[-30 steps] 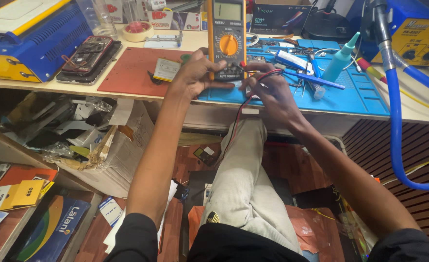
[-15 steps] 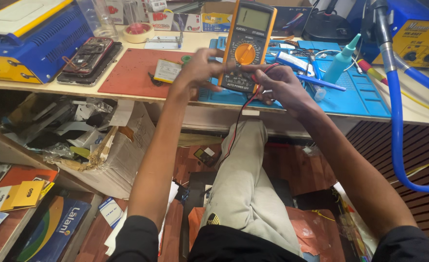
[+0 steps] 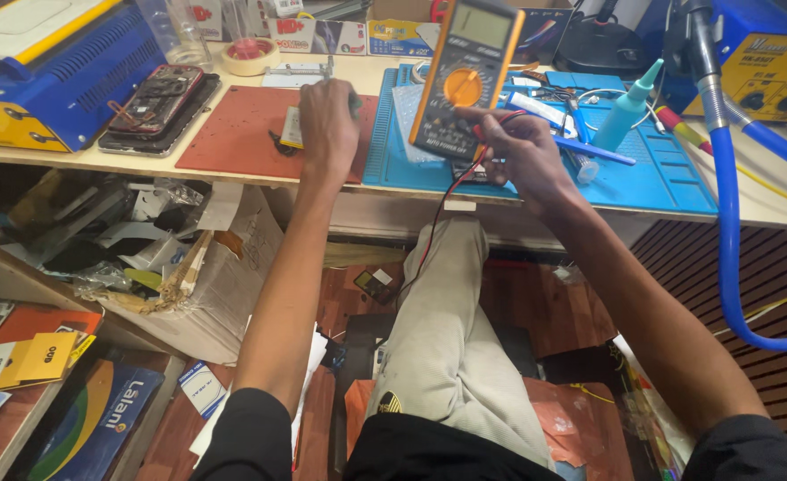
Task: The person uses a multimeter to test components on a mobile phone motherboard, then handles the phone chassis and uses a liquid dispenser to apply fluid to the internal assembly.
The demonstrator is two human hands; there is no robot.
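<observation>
left hand (image 3: 327, 120) rests on a small part at the red mat's (image 3: 233, 134) right edge. right hand (image 3: 518, 151) pinches red and black probe leads (image 3: 447, 191) beside the tilted yellow multimeter (image 3: 466, 76) on the blue mat (image 3: 669, 174).

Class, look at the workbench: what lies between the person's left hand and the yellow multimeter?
In the head view, the left edge of the blue work mat lies between the left hand and the yellow multimeter.

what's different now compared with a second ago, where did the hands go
The left hand let go of the orange multimeter and moved left onto the red mat, over a small flat part. The right hand stays by the meter's lower edge, at the red lead. The meter stays propped on the blue mat.
</observation>
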